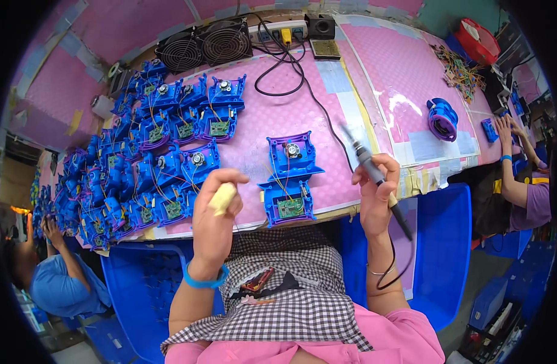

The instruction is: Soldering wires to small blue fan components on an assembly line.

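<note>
My right hand (375, 194) is raised over the table's front edge, fingers closed around a soldering iron (369, 167). The iron's tip points up and away, blurred, and its black cord hangs past my wrist. My left hand (213, 212) is held up with curled fingers. A pale yellow wrap or piece (222, 199) shows at its thumb; which of these it is, I cannot tell. Between my hands, on the table, lies an opened blue and purple plastic housing (291, 170). A small round speaker (291, 150) sits in its far half, a green circuit board (290, 208) in its near half, with thin wires joining them.
Rows of similar opened housings (160, 158) fill the table's left side. At the back stand black fans (227, 43) and a power strip (278, 30). A blue round part (442, 119) lies to the right. Blue bins (439, 255) sit below. Co-workers' hands (506, 130) show at both sides.
</note>
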